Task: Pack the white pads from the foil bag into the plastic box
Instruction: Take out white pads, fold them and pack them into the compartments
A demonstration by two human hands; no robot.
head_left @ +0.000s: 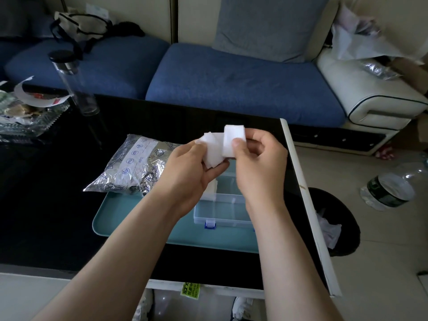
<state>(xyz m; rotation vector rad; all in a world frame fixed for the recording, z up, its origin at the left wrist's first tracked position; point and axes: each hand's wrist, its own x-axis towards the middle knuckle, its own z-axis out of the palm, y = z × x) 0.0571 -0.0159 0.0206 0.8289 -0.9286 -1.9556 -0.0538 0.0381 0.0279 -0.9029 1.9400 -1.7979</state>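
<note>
Nearest you, the box (222,220) sits open on the tray (129,218), something white already in its far-left cell. Just above the box your left hand (187,167) grips a few pads (214,154) while your right hand (257,165) pinches one of them. You're separating pads, I'd judge; next, lower one flat into a free cell. The bag (134,165) lies left of the box, beyond it

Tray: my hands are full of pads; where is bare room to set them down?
Bare: the tray between bag and box; the table left of the tray. Crowded: the table's far left, with wrappers and bottle.
</note>
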